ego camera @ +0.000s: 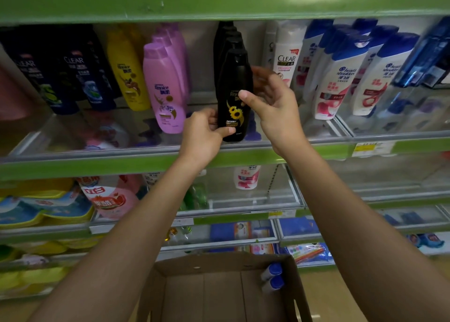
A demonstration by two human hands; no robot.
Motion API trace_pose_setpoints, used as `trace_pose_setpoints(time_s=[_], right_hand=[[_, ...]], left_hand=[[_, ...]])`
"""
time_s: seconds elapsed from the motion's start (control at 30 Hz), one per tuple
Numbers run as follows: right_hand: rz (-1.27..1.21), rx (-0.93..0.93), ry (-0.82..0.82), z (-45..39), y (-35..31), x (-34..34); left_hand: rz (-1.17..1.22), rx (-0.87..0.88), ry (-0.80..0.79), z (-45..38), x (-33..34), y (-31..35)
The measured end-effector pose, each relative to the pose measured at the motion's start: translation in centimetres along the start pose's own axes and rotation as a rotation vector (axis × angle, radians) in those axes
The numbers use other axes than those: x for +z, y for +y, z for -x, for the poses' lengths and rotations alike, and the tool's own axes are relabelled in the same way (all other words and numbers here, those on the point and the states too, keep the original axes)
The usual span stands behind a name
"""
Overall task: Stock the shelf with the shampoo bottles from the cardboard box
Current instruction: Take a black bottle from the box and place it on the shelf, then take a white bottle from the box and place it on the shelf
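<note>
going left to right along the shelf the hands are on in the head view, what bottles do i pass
dark Clear bottles → yellow bottles → purple Rejoice bottles → black sunflower bottle, held by the left hand and right hand → white Clear bottle → blue-capped Head & Shoulders bottles

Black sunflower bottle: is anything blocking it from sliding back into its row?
Nothing visible. The black bottle, held by the left hand and right hand, stands at the shelf edge, directly before the other black bottles.
</note>
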State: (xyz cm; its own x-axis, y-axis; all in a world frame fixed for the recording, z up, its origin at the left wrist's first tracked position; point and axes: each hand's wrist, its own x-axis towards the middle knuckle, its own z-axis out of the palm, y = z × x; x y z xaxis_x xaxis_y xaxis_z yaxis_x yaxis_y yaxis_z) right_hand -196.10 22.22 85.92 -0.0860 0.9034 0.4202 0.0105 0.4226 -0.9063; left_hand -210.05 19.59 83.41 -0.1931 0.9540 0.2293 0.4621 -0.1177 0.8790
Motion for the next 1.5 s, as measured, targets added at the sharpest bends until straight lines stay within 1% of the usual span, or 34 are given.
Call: trace_pose_setpoints(time_s=[0.23,0.4,0.5,0.8,1.2,1.4,1.5], right_hand=[[0.088,-0.049,0.021,-0.5,0.8,0.0],[0.157,-0.064,0.038,-1.0,1.2,0.2],[0.237,-0.110,0.076,-1.3,1.5,0.3],[0.297,-0.144,0.106,-2.1,1.6,0.5],[0.289,-0.139,0.116,-2.1,1.9,0.7],[0.147,-0.037,0.082,-1.0,1.4,0.3],[0.149,-0.004,0.082,0.5,1.1,-0.2]], left_hand=[[-0.050,-0.008,0.020,-0.9,0.7,-0.5],[-0.127,0.018,0.044,-1.4,0.8,-0.5],[-0.134,0.007,0.059,-1.7,1.0,-0.5],[-0.128,-0.014,0.061,-2.9,1.2,-1.0],[-0.128,-0.018,0.077,-2.9,1.4,-1.1],[-0.110,-0.072,0.068,-1.6,0.9,-0.7],[-0.022,-0.093,0.108,0.5,0.5,-0.1]])
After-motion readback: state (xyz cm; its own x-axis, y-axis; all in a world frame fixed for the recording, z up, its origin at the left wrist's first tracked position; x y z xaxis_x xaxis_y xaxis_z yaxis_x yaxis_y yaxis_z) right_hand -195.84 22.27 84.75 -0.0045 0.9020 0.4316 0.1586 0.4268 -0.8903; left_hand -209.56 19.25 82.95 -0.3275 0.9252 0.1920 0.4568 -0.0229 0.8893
